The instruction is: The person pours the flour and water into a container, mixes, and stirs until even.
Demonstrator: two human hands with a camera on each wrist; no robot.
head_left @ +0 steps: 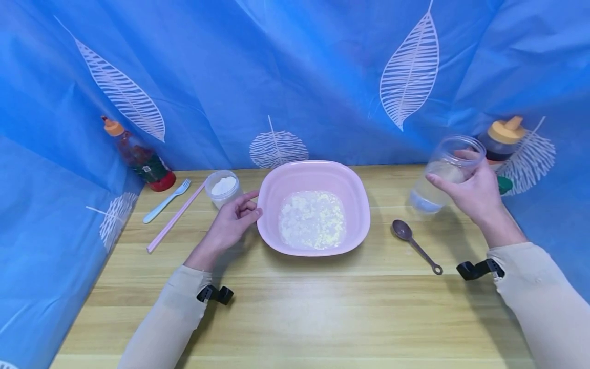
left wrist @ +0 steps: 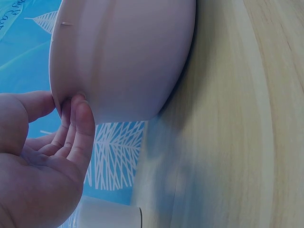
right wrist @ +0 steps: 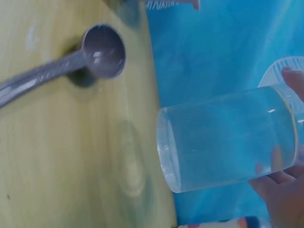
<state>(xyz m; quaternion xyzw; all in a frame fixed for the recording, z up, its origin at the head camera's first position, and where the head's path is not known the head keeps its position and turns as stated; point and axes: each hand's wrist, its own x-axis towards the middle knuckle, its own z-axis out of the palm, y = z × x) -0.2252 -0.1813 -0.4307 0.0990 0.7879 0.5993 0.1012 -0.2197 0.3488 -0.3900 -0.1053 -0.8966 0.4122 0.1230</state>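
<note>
Left hand (head_left: 232, 221), left of centre in the head view, pinches the near-left rim of the pink basin (head_left: 318, 177), thumb on one side and fingers on the other. Right hand (head_left: 477, 192), at the right of the frame, is wrapped round the upper part of a clear jar (head_left: 426, 197). Basin and jar look like the work in hand: the basin sits upright at the centre of the surface (head_left: 322, 312), with pale, wet-looking clumps (head_left: 313, 220) across its floor, while the jar leans at the right, its base apparently just off the wood. Whether any liquid remains inside it cannot be told.

I judge this to be the handling of the jar, with the basin steadied meanwhile. The next move calls for a firm hold round the smooth wall and a controlled tilt, keeping clear of the brown measuring spoon (head_left: 417, 247) just below it and the yellow-capped bottle (head_left: 506, 133) behind the right hand. On the left, the tub of white powder (head_left: 226, 201) stands close to the fingers, so that hand needs care when letting go.
</note>
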